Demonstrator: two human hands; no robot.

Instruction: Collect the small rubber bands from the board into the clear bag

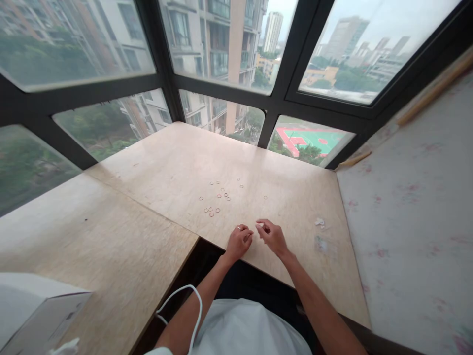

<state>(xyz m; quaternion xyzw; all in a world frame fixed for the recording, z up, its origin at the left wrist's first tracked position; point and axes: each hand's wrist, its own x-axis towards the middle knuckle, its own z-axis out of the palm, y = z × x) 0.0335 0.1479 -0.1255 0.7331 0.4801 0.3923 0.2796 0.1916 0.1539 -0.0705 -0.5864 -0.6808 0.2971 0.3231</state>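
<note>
Near the front edge of the pale wooden tabletop (pixel 155 158), my left hand (pixel 239 241) is pinched closed, a finger ring (pixel 239 228) on one finger. Whatever lies between its fingertips is too small to make out. Close by on the right, my right hand (pixel 272 237) has its index finger and thumb curved with a small gap between them, nothing visible there. Beyond both hands, several small thin rings lie scattered flat, among them a reddish ring (pixel 211 214), a ring to the left (pixel 201 198) and a lone ring (pixel 265 197) farther right.
Small white pieces (pixel 320 223) and a clear plastic bag (pixel 325 245) lie to the right, near the papered wall (pixel 406 222). A white box (pixel 33 305) stands at the lower left. A white cable (pixel 192 287) loops over my left forearm. Windows border the far side.
</note>
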